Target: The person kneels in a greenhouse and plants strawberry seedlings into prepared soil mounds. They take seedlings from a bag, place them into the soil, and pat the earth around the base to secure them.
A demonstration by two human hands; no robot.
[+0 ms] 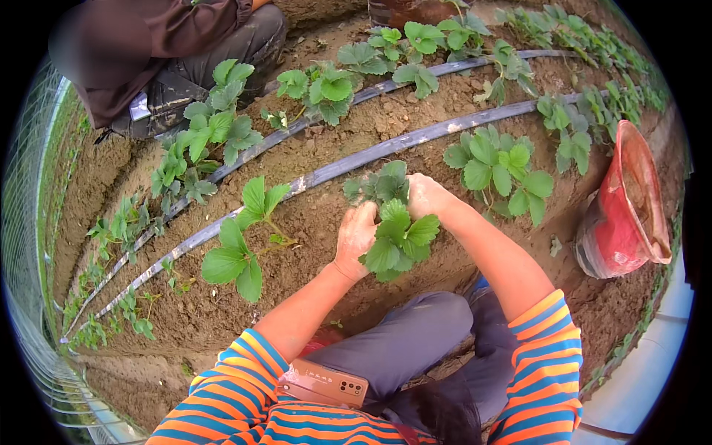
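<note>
A leafy strawberry plant [394, 245] stands on the soil bed before me, with both my hands at its base. On its left side is my left hand [357, 233], soiled, its fingers reaching in under the leaves. From the right, my right hand [425, 196] reaches behind the upper leaves, fingertips hidden. Whether either hand grips a stem cannot be seen. Another strawberry plant [247, 250] grows to the left of my hands, and a fuller one [503, 169] to the right. A phone in a pinkish case [325, 382] lies at my lap.
Two drip irrigation tapes [397, 143] run along the raised bed beyond my hands. A red bucket [606, 233] stands tilted at the right. A person in dark, muddy trousers [222, 50] sits across the bed at upper left. More strawberry plants [331, 89] line the far row.
</note>
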